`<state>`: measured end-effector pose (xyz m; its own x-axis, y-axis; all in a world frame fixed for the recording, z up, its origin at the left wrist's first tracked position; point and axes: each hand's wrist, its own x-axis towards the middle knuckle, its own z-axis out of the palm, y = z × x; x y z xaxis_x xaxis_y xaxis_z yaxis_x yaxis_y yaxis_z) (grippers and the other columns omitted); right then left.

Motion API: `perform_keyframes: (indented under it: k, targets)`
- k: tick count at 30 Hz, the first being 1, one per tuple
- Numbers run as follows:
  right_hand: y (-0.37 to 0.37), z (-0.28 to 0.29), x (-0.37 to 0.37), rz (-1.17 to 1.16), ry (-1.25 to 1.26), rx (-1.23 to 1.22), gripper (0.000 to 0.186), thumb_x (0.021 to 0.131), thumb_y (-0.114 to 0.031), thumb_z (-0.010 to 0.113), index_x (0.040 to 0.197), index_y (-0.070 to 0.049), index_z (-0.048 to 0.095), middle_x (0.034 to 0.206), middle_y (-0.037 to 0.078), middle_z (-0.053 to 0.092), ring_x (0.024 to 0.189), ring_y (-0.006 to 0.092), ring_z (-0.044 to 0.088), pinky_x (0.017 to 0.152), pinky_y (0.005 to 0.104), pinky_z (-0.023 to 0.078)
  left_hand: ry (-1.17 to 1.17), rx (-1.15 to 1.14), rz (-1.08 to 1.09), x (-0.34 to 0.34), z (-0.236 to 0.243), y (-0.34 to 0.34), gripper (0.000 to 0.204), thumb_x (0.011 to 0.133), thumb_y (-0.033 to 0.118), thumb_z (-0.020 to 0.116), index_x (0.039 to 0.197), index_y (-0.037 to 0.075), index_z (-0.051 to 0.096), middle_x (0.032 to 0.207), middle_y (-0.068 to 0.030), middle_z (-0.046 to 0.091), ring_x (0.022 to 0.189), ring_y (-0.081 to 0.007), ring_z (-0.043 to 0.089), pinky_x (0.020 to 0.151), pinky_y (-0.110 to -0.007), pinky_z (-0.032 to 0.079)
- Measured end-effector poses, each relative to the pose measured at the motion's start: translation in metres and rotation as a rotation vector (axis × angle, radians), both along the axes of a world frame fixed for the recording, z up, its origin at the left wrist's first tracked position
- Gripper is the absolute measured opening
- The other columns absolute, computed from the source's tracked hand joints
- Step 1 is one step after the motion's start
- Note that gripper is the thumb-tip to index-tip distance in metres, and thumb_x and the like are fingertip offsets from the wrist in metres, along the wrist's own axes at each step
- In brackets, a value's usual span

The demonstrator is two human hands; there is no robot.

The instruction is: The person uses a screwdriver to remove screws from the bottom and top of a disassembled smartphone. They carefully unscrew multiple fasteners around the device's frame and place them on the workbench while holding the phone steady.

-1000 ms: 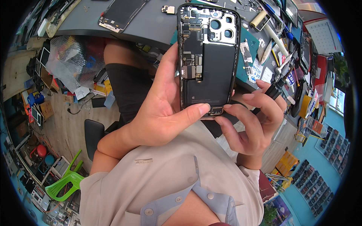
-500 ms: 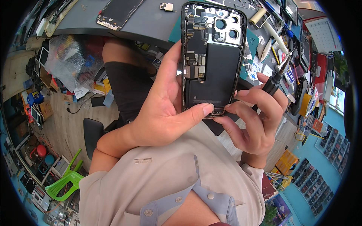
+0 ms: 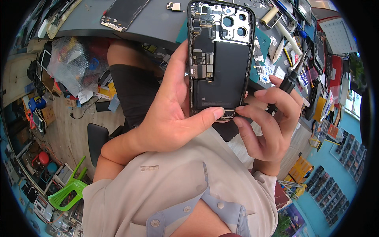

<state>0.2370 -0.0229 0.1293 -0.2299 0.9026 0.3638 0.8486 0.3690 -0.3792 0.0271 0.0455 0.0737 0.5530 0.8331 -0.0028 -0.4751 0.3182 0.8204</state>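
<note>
Head view, my left hand (image 3: 169, 114) gripping opened phone (image 3: 219, 59), black battery and boards exposed, long axis upright, cameras top, right hand (image 3: 270, 122) pinching its lower edge, holding screwdriver (image 3: 291, 77)

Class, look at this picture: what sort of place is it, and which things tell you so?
Probably a phone repair workshop. The left hand holds an opened phone, a detached screen lies on the grey workbench, and the right hand grips a screwdriver.

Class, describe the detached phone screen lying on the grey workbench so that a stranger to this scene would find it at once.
Start at the grey workbench along the top of the picture and look to its left part, left of the opened phone that the left hand holds up. The detached screen lies flat there, a thin black glass panel. Unlike the held phone, it shows no circuit boards or camera rings.
</note>
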Motion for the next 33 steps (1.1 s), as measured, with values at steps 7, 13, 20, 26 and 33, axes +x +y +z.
perform_keyframes:
  k: [7,13,20,26,33]
  targets:
    - [0.009,-0.001,0.0,0.03,0.111,0.005,0.03,0.063,-0.005,0.088,0.091,-0.006,0.077,0.122,0.014,0.066,0.109,0.0332,0.057,0.093,0.0398,0.046,0.025,0.023,-0.031,0.0,-0.002,-0.001,0.104,0.093,-0.009,0.068,0.171,0.007,0.001,0.156,-0.0228,0.048,0.136,-0.0362,0.063,0.114,-0.048,0.054]
    - [0.012,0.0,-0.001,0.037,0.109,-0.036,0.028,0.066,-0.002,0.087,0.092,-0.004,0.076,0.125,0.017,0.064,0.107,0.0346,0.057,0.086,0.0402,0.051,-0.021,-0.03,-0.071,-0.004,0.0,0.002,0.105,0.094,-0.013,0.065,0.173,0.004,-0.002,0.166,-0.0161,0.035,0.15,-0.0226,0.044,0.12,-0.038,0.042]
    - [0.014,-0.001,-0.002,0.042,0.205,-0.078,0.027,0.067,-0.002,0.088,0.091,-0.005,0.077,0.124,0.016,0.063,0.11,0.034,0.059,0.091,0.0435,0.051,-0.008,0.0,-0.041,0.0,-0.004,0.002,0.095,0.096,-0.009,0.061,0.17,0.007,0.005,0.155,-0.0243,0.049,0.137,-0.0359,0.061,0.115,-0.049,0.052]
    - [0.009,0.009,-0.001,0.024,0.069,-0.085,0.027,0.067,-0.008,0.092,0.091,-0.006,0.081,0.121,0.016,0.059,0.112,0.0318,0.061,0.109,0.0532,0.051,-0.075,-0.056,-0.06,-0.001,0.001,0.002,0.104,0.096,-0.011,0.061,0.172,0.01,-0.006,0.156,-0.0198,0.046,0.133,-0.0307,0.064,0.111,-0.045,0.054]
    - [-0.007,0.0,0.005,-0.031,0.435,0.169,0.025,0.082,-0.005,0.087,0.104,-0.008,0.076,0.114,0.011,0.059,0.098,0.0259,0.062,0.085,0.0434,0.057,-0.218,-0.004,0.008,0.004,-0.001,0.0,0.1,0.091,-0.014,0.056,0.17,0.014,0.002,0.161,-0.0268,0.042,0.146,-0.0423,0.054,0.115,-0.065,0.052]
